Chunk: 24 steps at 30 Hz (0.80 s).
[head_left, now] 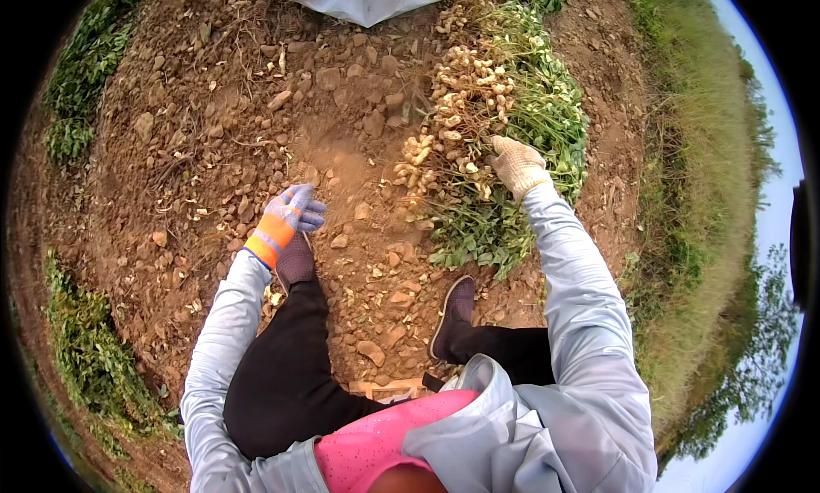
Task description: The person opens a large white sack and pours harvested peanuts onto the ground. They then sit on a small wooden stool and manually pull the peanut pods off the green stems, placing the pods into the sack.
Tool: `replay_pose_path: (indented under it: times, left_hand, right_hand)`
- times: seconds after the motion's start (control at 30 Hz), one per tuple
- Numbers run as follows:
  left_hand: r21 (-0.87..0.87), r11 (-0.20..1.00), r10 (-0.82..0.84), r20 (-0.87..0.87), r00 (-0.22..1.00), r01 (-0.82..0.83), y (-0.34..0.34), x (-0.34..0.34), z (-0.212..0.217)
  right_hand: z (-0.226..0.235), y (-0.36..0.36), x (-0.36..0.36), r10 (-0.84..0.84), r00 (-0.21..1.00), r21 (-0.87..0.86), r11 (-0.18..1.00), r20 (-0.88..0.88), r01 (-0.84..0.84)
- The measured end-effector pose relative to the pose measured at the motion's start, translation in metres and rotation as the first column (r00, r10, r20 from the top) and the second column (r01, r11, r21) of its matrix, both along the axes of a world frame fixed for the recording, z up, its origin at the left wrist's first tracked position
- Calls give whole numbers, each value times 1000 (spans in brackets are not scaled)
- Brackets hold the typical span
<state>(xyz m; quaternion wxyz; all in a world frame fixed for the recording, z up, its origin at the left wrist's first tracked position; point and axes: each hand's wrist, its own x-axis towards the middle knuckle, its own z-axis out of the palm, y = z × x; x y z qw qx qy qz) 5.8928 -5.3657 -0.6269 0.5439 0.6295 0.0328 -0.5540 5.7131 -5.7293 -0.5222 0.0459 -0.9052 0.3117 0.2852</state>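
A row of pulled peanut plants lies to the right, with pale peanuts (471, 85) clustered toward its left side and leafy green tops (555, 100) toward its right. My right hand (518, 167), in a cream knit glove, is on this row with its fingers closed round the stems of a peanut plant. The fingertips are partly hidden among the stems. My left hand (292, 213) wears a lavender glove with an orange cuff. It hangs over the soil above my left shoe, fingers loosely stretched and apart, holding nothing.
A white sheet or sack (367, 2) lies at the far edge. Stony brown soil (196, 151) spreads between the rows. More green plants (94, 348) lie at the left, and tall grass (700, 194) borders the right. My brown shoes (457, 309) stand on the soil.
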Motion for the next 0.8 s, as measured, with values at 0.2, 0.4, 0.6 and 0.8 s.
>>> replay_pose_path:
  times: [0.2, 0.4, 0.6, 0.8]
  left_hand:
    - [53, 999, -2, -35, 999, 4, 12, -13, -5]
    - [21, 998, -52, -83, 995, 54, 12, -16, 0]
    - [39, 996, -82, -32, 996, 83, 10, -18, 6]
    - [-6, 995, -99, -30, 995, 99, 11, -17, 8]
  right_hand:
    - [32, 39, -21, 161, 952, 183, 960, 259, -212]
    - [36, -45, 16, -117, 953, -38, 990, 279, 133]
    - [8, -35, 73, 10, 983, -209, 977, -183, -49]
    - [76, -23, 71, -31, 997, 26, 999, 73, 29]
